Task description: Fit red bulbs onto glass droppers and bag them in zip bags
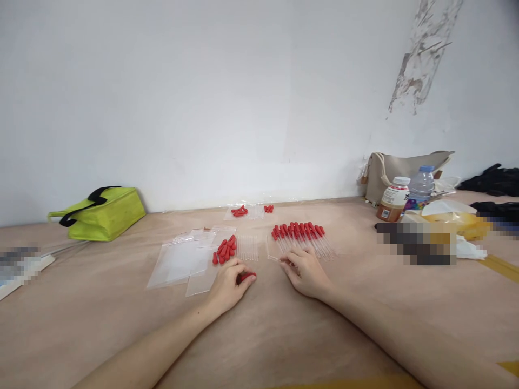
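Note:
My left hand (230,283) is closed around a red rubber bulb (248,275), just in front of a pile of loose red bulbs (226,250). Between thumb and fingers, my right hand (304,271) pinches a thin clear glass dropper tube (273,259), its free end pointing left. Behind that hand lies a row of droppers (300,232), clear tubes fitted with red bulbs. A row of bare clear tubes (247,247) rests on the table between the loose bulbs and the fitted droppers. The two hands are apart.
Clear plastic bags (178,259) lie flat at left. More red bulbs (239,211) sit on plastic by the wall. A lime-green bag (107,213) stands back left. At right are a brown drink bottle (393,200), a water bottle (422,186) and a beige bag (381,181).

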`<act>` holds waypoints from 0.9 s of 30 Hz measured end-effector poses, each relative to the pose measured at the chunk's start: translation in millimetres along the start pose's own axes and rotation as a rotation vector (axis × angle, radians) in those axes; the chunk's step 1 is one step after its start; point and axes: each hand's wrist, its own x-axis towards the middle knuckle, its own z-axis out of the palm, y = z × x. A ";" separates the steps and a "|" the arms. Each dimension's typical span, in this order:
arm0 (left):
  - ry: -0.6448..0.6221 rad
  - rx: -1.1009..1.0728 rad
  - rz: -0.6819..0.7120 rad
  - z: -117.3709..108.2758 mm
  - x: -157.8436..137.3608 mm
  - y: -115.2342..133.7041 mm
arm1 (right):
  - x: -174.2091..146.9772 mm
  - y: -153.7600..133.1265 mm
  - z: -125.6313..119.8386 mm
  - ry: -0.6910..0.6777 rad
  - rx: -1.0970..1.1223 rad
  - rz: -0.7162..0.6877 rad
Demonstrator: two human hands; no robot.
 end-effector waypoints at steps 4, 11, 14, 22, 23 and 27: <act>0.037 -0.022 0.030 1.3 -1.0 1.8 | -3.1 -6.7 0.2 -0.054 0.021 -0.073; -0.020 -0.096 0.065 1.6 -3.5 8.9 | -5.2 -10.6 -1.0 -0.059 0.026 -0.150; -0.057 -0.214 0.055 3.4 -4.3 10.5 | -6.7 -12.2 -0.2 -0.051 0.039 -0.156; -0.066 -0.261 0.070 3.4 -4.4 10.2 | -6.9 -10.3 1.8 -0.070 0.067 -0.201; -0.066 -0.253 0.082 3.2 -4.5 10.5 | -6.4 -9.5 2.1 -0.076 0.076 -0.217; -0.076 -0.224 0.098 2.6 -5.6 12.6 | -4.6 -5.1 4.3 -0.098 0.104 -0.276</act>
